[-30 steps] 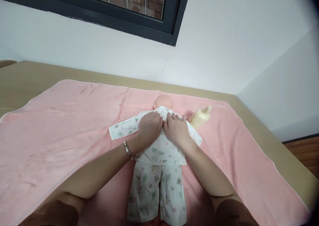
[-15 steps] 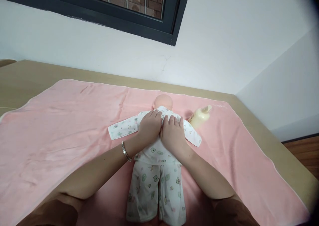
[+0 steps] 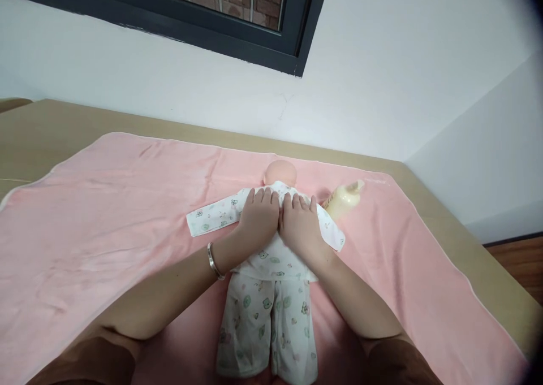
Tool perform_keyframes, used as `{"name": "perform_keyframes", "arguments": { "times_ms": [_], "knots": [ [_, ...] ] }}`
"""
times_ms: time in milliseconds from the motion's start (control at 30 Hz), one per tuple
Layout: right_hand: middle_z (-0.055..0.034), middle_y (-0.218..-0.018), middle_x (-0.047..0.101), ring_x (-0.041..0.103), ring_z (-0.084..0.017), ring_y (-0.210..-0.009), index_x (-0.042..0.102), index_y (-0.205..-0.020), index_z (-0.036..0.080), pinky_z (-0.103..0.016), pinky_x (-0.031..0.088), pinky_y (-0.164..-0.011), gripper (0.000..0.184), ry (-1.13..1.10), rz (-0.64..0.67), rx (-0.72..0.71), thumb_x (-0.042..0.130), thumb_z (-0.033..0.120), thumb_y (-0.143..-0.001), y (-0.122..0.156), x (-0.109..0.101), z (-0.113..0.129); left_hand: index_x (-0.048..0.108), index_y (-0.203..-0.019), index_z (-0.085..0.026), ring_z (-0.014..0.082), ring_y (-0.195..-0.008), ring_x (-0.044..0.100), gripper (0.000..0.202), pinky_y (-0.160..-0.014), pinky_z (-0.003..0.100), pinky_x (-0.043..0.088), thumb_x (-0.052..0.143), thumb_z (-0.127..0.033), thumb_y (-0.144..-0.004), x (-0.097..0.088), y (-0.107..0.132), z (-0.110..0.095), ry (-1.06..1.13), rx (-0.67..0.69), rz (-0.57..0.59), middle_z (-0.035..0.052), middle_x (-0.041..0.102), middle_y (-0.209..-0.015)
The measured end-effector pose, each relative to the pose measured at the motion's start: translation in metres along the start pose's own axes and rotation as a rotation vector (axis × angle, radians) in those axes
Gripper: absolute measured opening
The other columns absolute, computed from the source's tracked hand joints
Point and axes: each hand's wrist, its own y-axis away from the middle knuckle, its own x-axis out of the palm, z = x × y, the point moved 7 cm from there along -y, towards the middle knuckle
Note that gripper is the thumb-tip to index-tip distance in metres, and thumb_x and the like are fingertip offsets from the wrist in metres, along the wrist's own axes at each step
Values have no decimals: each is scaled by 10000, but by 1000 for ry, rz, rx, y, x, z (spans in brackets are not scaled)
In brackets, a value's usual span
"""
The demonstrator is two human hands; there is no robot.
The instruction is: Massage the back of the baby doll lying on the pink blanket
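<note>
A baby doll (image 3: 280, 173) in white printed pajamas lies on a pink blanket (image 3: 127, 204), the smooth back of its head toward the wall. My left hand (image 3: 261, 214) rests flat on the upper part of the pajama top (image 3: 271, 260), fingers stretched out. Beside it, my right hand (image 3: 300, 218) lies on the other side of the top, its fingers slightly spread. The two hands nearly touch at the middle. Both sleeves stretch out sideways, and the pajama trousers (image 3: 246, 328) reach toward me. Neither hand grips anything.
A cream-coloured bottle (image 3: 344, 198) lies on the blanket just right of the doll. Under the blanket is a wooden table (image 3: 76, 116), set against a white wall (image 3: 360, 91). A dark window frame (image 3: 292, 46) is above.
My left hand's fingers have turned to point more straight ahead, and the hand has shifted slightly right. The right hand stays on the doll. The whole view has moved a little.
</note>
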Motion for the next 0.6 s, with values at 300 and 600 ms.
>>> {"name": "perform_keyframes", "arguments": {
  "times_ms": [300,600],
  "knots": [
    [-191,-1597,345,290,-339,-1489,304,-1556,106,-590,192,-1190,592,-171,146,27,249,399,-1044,-23,14,-26,510,-1387,-60,383,-1411,426,502,-1170,561,305,398,-278,-949,14,-5,16,105,-126,-52,248,510,-1462],
    [-193,-1614,306,248,-327,-1507,270,-1563,82,-525,215,-1199,589,-132,133,41,225,353,-1042,-27,20,-22,479,-1412,-70,350,-1414,412,505,-1188,554,285,355,-288,-974,21,-7,20,44,-132,-24,213,493,-1481]
  ]
}}
